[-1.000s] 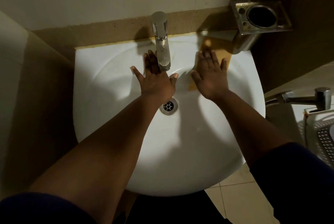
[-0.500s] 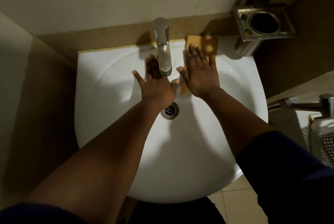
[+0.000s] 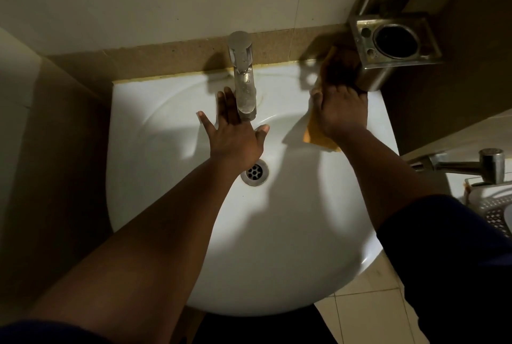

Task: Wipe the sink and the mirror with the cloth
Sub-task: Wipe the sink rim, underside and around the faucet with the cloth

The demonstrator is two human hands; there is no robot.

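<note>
At the back right corner of the white sink (image 3: 171, 227), the right hand (image 3: 342, 110) lies flat on the orange cloth (image 3: 318, 137), pressing it onto the rim; its fingers (image 3: 339, 66) are stretched out rather than curled, reaching under the metal holder (image 3: 396, 41) fixed to the wall, where shadow makes them hard to see, so the fingertips may be touching the holder's base. One edge of the cloth sticks out beside the wrist and another shows past the fingertips. The holder has a round dark cup opening and some small holes; what is inside cannot be made out. The left hand (image 3: 232, 138) rests spread and empty in the bowl, fingers wide apart, two of them passing beneath the spout of the steel tap (image 3: 243, 77), with the drain (image 3: 255, 171) just beside the wrist. No writing or brand mark can be read anywhere. To the far right, another metal tap (image 3: 471, 166) juts out above a white perforated basket (image 3: 496, 210).
</note>
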